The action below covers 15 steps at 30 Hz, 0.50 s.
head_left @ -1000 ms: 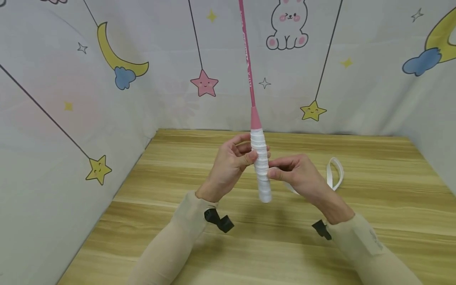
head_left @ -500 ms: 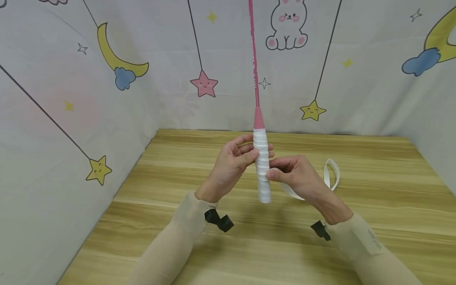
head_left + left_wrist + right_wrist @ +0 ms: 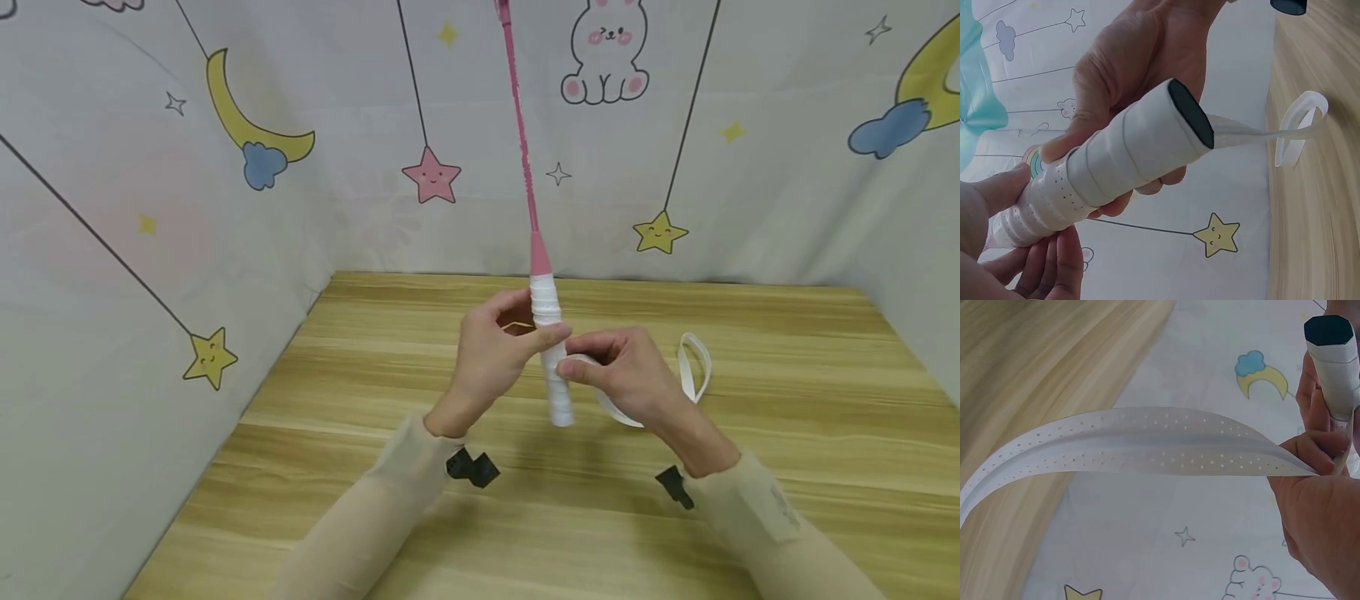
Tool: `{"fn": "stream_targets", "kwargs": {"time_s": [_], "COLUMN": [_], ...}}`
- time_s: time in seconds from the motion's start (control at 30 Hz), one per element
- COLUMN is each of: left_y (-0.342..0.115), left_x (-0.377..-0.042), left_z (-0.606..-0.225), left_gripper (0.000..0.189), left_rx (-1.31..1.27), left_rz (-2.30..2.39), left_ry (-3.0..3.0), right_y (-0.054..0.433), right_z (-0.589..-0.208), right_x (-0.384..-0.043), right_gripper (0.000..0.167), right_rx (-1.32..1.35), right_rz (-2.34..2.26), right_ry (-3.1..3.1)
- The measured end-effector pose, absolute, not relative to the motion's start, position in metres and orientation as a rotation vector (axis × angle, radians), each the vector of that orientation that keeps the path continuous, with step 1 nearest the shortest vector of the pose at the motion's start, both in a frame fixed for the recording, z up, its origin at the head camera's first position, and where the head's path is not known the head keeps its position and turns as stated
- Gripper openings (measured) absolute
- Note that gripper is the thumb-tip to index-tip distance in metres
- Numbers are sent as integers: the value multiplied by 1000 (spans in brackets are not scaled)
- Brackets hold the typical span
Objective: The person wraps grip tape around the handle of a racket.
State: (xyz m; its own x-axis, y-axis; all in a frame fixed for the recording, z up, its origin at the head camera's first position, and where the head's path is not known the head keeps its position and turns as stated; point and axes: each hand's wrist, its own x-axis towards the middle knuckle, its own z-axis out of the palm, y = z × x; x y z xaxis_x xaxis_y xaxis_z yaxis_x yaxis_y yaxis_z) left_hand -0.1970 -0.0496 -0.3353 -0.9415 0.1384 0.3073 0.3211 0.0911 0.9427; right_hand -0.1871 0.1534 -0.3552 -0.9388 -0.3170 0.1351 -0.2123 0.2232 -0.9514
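Observation:
A pink racket (image 3: 522, 142) stands nearly upright above the table, its handle (image 3: 558, 392) wrapped in overlapping turns of white grip tape. My left hand (image 3: 491, 346) grips the middle of the handle, thumb across the front and fingers behind. Just below on the right side, my right hand (image 3: 637, 375) pinches the white grip tape (image 3: 617, 410) against the handle. In the right wrist view the loose perforated tape (image 3: 1147, 440) stretches away from those fingers. The left wrist view shows the handle's dark butt end (image 3: 1191, 112). The racket's head is out of frame.
The tape's far part forms a loop (image 3: 696, 367) at the right on the wooden table (image 3: 420, 533). Behind the table hangs a white cloth backdrop (image 3: 360, 125) printed with stars and moons. Small black devices (image 3: 472, 468) sit at both wrists.
My left thumb has moved right and slightly down across the handle. The racket's shaft has tilted right, then back left. My right hand stays almost in place, still pinching the tape.

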Motion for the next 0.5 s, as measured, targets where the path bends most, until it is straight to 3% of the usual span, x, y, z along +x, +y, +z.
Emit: {"fn": "stream_targets", "kwargs": {"time_s": [0.2, 0.5], "left_y": [-50, -53], "left_x": [-197, -200], "left_z": [-334, -335], "left_gripper": [50, 46], "left_rx": [-325, -316], "left_rz": [-2083, -2218], "left_ry": [-2162, -2098], "right_y": [153, 155], "right_z": [-353, -350], "right_x": [-185, -183], "right_gripper": [28, 28], "right_rx": [-517, -516], "right_rz": [-1794, -1771], "right_ry": [2427, 2430]}}
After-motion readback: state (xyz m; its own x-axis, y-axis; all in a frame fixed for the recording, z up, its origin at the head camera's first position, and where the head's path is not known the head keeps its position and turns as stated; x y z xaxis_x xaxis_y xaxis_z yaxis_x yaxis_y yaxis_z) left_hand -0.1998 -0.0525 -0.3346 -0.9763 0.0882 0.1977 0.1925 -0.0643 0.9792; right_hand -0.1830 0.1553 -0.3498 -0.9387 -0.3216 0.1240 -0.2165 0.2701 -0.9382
